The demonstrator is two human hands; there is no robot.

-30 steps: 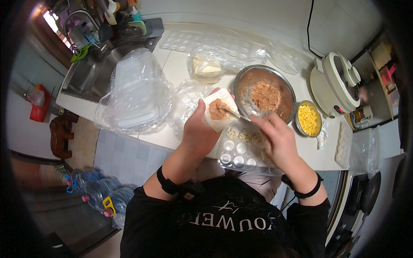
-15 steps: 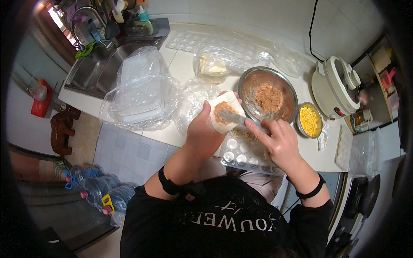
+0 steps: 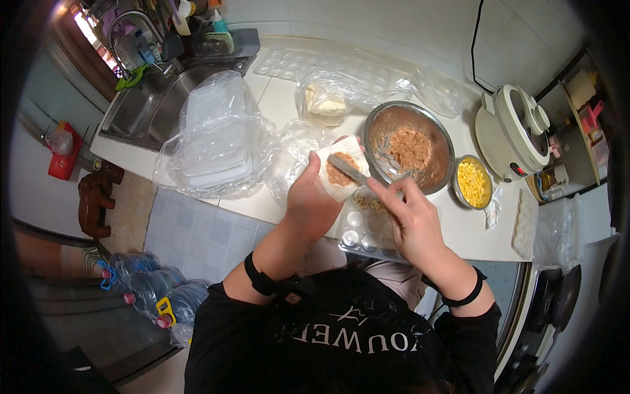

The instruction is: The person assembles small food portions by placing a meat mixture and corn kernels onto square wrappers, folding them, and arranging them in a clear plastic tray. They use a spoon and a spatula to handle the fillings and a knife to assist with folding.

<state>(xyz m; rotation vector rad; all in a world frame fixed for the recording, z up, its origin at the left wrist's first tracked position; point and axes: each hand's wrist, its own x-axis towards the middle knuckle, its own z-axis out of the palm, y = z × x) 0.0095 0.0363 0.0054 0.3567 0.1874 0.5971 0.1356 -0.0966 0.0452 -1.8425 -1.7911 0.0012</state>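
On the palm and fingers of my left hand lies a square white wonton wrapper, held out flat. Reddish-brown minced filling is spread over its middle. My right hand grips a flat, knife-like metal spreader, its blade pressed onto the filling. Just beyond my hands stands a steel bowl with more minced filling inside. Below them, a clear plastic tray with round hollows holds several folded pieces near its far edge; my right hand covers part of it.
A small bowl of yellow corn sits right of the steel bowl, near a cream electric cooker. Bagged wrappers lie behind. Bagged white containers stand left, beside the sink. Water bottles are on the floor.
The spreader has swung so its blade points more to the upper left across the filling. My right hand has shifted slightly left; my left hand keeps nearly the same place.
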